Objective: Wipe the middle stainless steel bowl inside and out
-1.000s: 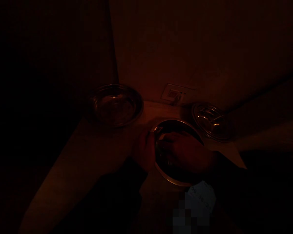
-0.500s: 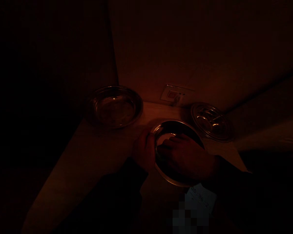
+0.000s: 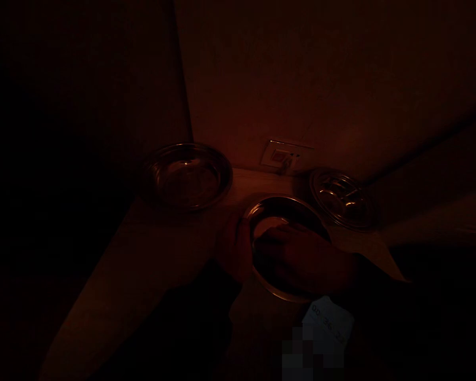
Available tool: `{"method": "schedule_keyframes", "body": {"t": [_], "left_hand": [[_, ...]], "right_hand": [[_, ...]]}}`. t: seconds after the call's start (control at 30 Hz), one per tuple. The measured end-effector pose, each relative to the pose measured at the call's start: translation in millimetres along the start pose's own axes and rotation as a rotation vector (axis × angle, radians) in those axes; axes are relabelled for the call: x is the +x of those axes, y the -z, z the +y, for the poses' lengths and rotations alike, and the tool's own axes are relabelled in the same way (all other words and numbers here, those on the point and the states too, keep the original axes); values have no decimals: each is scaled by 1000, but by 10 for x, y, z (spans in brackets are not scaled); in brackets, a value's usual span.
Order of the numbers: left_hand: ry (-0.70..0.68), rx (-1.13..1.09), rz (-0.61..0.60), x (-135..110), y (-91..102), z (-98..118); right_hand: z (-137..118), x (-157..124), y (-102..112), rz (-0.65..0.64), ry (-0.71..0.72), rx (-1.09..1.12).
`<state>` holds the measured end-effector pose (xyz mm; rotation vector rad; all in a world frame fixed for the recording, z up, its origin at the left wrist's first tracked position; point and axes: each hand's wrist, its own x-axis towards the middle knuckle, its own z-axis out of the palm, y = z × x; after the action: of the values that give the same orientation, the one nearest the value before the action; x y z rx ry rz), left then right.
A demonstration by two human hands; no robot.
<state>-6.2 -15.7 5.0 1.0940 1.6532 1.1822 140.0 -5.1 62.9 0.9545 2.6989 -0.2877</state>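
Note:
In very dim reddish light, a round shiny metal dish (image 3: 281, 295) stands tilted in front of me. My left hand (image 3: 234, 243) grips its left rim, thumb and fingers closed on the edge. My right hand (image 3: 301, 256) is inside the dish, fingers curled down toward its inner surface. Whatever those fingers may hold is too dark to make out. Dark sleeves cover both arms.
A second round metal dish (image 3: 188, 203) sits at the table's back left. A metal plate with divided sections (image 3: 343, 198) leans at the back right. Behind the wooden table (image 3: 143, 243) is a wall socket (image 3: 285, 153). A pale panel with digits (image 3: 327, 320) shows below.
The picture has grown slightly darker. My right hand has shifted very little within the dish, and my left hand keeps its place on the rim.

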Motion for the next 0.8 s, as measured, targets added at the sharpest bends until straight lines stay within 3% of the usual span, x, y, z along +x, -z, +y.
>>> {"method": "schedule_keyframes", "body": {"t": [0.13,0.4,0.67,0.8], "left_hand": [[-2,-50,42,8,-3,-15],[91,-134,-5,89,95,85],[3,-108,-75,76,73,77],[-35,-162,-130,59,60,91]], "right_hand": [[100,-77,-37,22,28,27],[137,-77,-110,69,29,-15],[21,-56,-128,62,54,-40],[-86,39,-101,54,-1,-40]]}}
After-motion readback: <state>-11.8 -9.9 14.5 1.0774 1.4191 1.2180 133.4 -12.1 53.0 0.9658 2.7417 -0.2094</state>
